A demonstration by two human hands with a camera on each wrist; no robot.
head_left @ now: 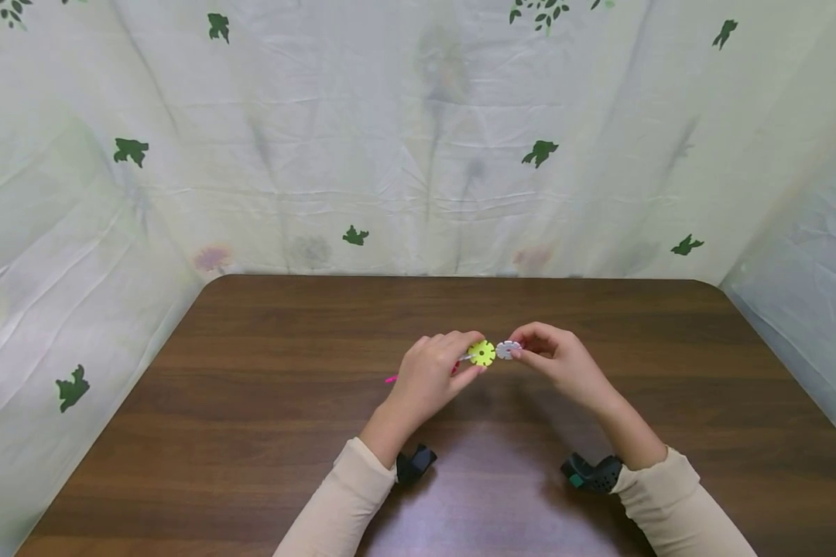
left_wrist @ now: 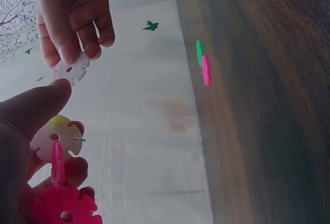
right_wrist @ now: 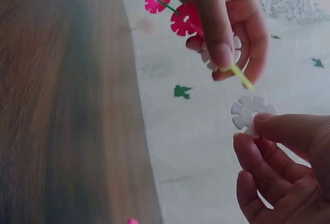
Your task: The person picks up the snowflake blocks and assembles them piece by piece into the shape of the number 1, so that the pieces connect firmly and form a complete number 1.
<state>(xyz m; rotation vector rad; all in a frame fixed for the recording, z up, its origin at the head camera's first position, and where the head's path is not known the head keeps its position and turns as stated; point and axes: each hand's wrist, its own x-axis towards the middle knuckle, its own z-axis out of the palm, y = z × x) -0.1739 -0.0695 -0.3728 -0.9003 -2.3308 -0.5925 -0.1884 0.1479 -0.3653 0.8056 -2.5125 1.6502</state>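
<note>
My left hand (head_left: 432, 367) grips a chain of small notched plastic discs. In the right wrist view the chain runs from a pink disc (right_wrist: 156, 0) through a green one (right_wrist: 166, 6) and another pink disc (right_wrist: 183, 20) to a white disc, partly covered by the fingers, and a yellow disc (right_wrist: 242, 76) seen edge-on at its end. Between thumb and fingertips, my right hand (head_left: 557, 360) pinches a single white notched disc (right_wrist: 252, 115). It faces the yellow disc (head_left: 482, 353) with a narrow gap in the right wrist view. Both hands are raised over the table.
A brown wooden table (head_left: 251, 433) lies below, with a pale leaf-printed curtain (head_left: 390, 155) behind and at both sides. A green disc (left_wrist: 199, 53) and a pink disc (left_wrist: 206, 70) appear edge-on against the tabletop in the left wrist view. Black wrist cameras (head_left: 416, 464) are on both wrists.
</note>
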